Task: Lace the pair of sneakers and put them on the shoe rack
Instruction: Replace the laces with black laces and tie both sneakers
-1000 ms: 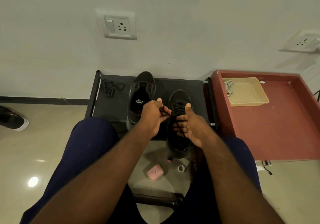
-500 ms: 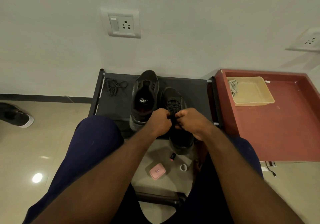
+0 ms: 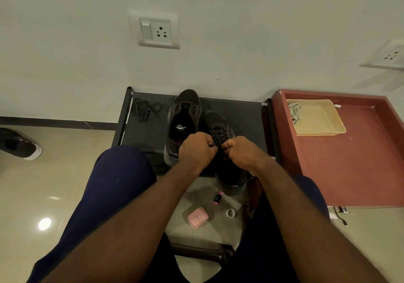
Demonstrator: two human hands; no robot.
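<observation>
Two black sneakers stand on the black shoe rack point(image 3: 148, 134) by the wall. The left sneaker point(image 3: 184, 116) has no lace and its insole shows. The right sneaker point(image 3: 227, 169) overhangs the rack's front edge and carries a black lace point(image 3: 218, 132) across its upper. My left hand point(image 3: 196, 151) and my right hand point(image 3: 240, 151) are fists side by side over that sneaker's tongue, each pinching an end of the lace. A second loose black lace point(image 3: 145, 108) lies bunched on the rack's back left.
A red low table point(image 3: 358, 164) stands right of the rack with a beige tray point(image 3: 317, 118) on it. On the floor between my knees lie a pink case point(image 3: 197, 217), a small pink-black item point(image 3: 218, 197) and a white ring point(image 3: 230, 213). Another shoe point(image 3: 20, 143) is far left.
My hands came together from apart over the right sneaker and curled into fists on the lace ends. The sneaker sits slightly farther back than a second ago.
</observation>
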